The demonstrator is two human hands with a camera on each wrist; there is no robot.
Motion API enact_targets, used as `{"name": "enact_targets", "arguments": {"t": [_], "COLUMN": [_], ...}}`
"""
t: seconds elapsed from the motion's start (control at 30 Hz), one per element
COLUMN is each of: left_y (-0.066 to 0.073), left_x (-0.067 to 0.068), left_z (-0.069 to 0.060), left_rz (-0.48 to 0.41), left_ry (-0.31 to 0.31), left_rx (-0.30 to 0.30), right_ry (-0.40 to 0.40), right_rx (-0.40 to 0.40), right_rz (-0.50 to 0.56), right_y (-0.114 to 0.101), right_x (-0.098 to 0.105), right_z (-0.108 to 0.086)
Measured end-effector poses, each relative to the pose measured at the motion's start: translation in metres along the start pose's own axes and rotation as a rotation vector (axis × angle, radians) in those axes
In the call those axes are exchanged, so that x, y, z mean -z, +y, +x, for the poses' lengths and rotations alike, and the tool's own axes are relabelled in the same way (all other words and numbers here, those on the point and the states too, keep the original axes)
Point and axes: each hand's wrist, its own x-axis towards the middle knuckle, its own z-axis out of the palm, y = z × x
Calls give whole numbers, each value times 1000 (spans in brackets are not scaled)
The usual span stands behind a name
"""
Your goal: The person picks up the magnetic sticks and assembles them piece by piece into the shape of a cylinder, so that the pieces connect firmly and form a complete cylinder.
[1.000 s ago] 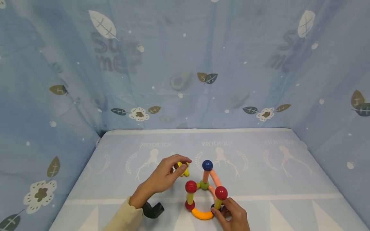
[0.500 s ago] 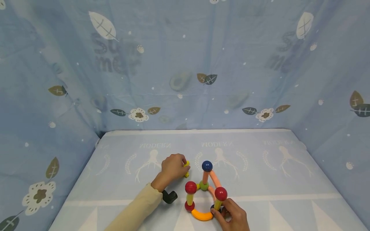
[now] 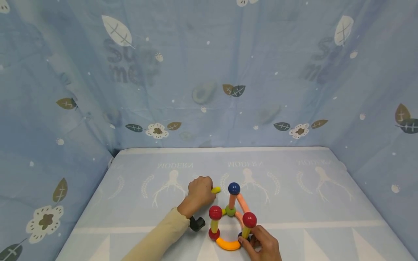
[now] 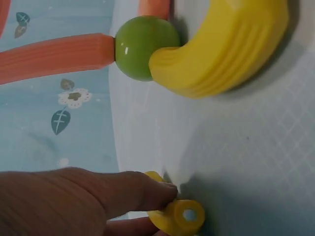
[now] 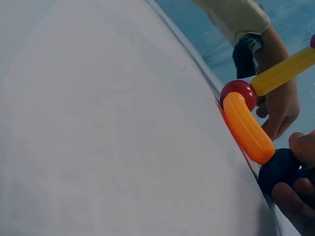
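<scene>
In the head view, a magnetic stick-and-ball structure stands on the table. Red balls (image 3: 215, 212) top its yellow uprights, a blue ball (image 3: 234, 188) tops a pink one, and a curved orange stick (image 3: 228, 244) joins the front base balls. My right hand (image 3: 266, 243) grips the dark blue base ball (image 5: 276, 171) at the front right corner. Beyond the structure's left side, my left hand (image 3: 200, 191) pinches a yellow magnetic stick (image 4: 186, 216), its pale round end showing in the left wrist view. Another yellow part (image 4: 153, 175) shows behind the thumb; whether it is separate is unclear.
Close beside the left hand stand the structure's green ball (image 4: 146, 48) and curved yellow stick (image 4: 226, 54). A black device (image 3: 197, 224) sits at the left wrist. Patterned blue cloth (image 3: 209, 72) hangs behind the table (image 3: 294, 188) and on both sides.
My left hand has come down on the yellow sticks, its fingers closing, and then shifted slightly right; a yellow stick now points right from it. The right hand and structure stay put.
</scene>
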Motion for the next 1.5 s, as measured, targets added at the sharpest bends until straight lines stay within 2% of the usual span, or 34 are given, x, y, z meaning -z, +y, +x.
{"name": "enact_targets", "arguments": {"t": [0.1, 0.23, 0.3, 0.37, 0.47, 0.6, 0.8, 1.0, 1.33, 1.5], "left_y": [-2, -4, -4, -4, -3, 0, 4, 8, 12, 8], "left_x": [8, 28, 38, 46, 54, 61, 69, 72, 71, 69], "left_z": [0, 0, -1, -4, -9, -19, -31, -37, -39, -36], "left_rz": [-101, -283, -363, -434, -522, -600, -650, -665, -657, -654], "left_ry": [-13, -31, -62, -102, -163, -201, -223, -221, -239, -248], "left_rx": [-36, -95, -116, -122, -96, -63, -65, -67, -89, -90], "right_ry": [7, 9, 8, 5, -2, -15, -19, -21, -20, -26], "right_rx": [7, 14, 11, 5, -14, -34, -29, -39, -49, -58], "right_rz": [8, 7, 2, -2, -3, -3, -7, 4, 9, 14], "right_y": [0, 0, 0, 0, -1, -2, -2, -1, 0, -1], "right_x": [-1, -1, -1, -1, 1, 2, 2, 2, 2, 2], "right_z": [0, 0, -1, -1, 0, 1, 1, 1, 0, 0]}}
